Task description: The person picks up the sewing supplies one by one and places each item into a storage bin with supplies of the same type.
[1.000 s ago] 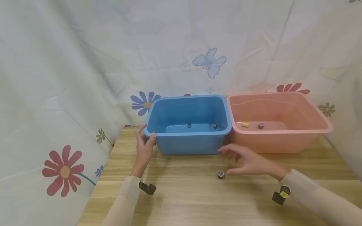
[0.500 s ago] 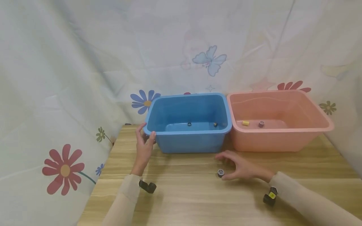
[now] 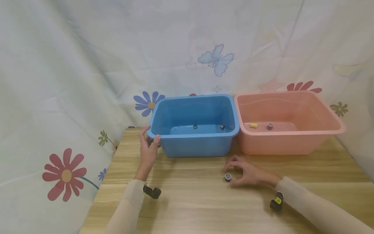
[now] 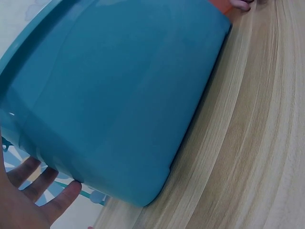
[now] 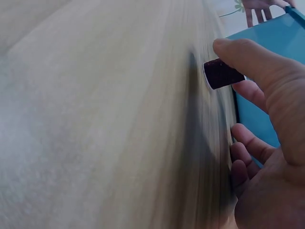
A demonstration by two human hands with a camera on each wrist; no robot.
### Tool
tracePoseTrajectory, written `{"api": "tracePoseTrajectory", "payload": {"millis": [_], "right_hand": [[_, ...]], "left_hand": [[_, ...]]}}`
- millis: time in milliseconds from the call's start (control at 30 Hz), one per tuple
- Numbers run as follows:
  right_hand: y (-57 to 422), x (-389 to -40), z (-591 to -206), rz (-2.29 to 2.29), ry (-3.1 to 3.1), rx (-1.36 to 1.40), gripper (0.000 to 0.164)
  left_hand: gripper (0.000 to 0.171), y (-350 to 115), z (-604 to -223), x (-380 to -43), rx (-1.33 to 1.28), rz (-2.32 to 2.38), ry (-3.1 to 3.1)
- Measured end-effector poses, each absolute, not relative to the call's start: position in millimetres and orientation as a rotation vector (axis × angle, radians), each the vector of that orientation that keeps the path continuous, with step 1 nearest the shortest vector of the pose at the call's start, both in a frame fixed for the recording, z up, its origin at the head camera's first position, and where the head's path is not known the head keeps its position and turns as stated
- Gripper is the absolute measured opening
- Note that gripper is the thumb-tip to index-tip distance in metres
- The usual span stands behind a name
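My left hand (image 3: 148, 156) holds the front left corner of the blue tub (image 3: 195, 146), thumb at the front rim and fingers along the left side. In the left wrist view its fingertips (image 4: 71, 188) touch the tub's outer wall. On the table, a small dark cylinder (image 3: 228, 177) with a pale ring-shaped end sits in front of the tub. My right hand (image 3: 248, 173) is around this cylinder, with thumb and index finger bent to either side. In the right wrist view the cylinder (image 5: 222, 74) lies between thumb and index; firm contact cannot be told.
A pink tub (image 3: 292, 143) stands against the blue one on the right. Inside it lie a yellow cylinder (image 3: 253, 125) and a dark one (image 3: 270, 126). Two small pieces lie in the blue tub. A patterned curtain (image 3: 175, 58) hangs behind the wooden table (image 3: 193, 201).
My right hand has come down and left to the dark cylinder, and its thumb and index finger have drawn closer around it. The left hand stays at the blue tub's corner.
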State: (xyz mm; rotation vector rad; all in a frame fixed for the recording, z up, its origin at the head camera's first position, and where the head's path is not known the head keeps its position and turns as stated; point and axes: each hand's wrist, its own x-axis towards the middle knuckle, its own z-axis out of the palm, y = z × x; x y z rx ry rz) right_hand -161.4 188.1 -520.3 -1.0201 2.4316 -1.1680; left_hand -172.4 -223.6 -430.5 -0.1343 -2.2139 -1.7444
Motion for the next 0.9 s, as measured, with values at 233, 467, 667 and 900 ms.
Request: {"api": "tracePoseTrajectory", "payload": {"millis": [233, 467, 667, 900], "right_hand": [[185.8, -163.2, -524.2, -1.145, 2.478, -1.068, 0.035], [184.6, -163.7, -523.8, -1.128, 2.483, -1.065, 0.033], [183.8, -163.5, -523.8, -1.128, 2.485, -1.074, 0.032], [184.0, -163.5, -526.6, -1.125, 2.493, -1.078, 0.031]], "left_hand": [[0.062, -224.7, -430.5, -174.1, -0.163, -1.755, -2.208], [0.062, -225.5, -431.3, -174.3, -0.184, -1.788, -2.19], [0.062, -225.2, -431.0, -173.7, -0.182, -1.779, -2.195], [0.062, -226.2, -435.1, -175.1, -0.178, -1.79, -2.182]]}}
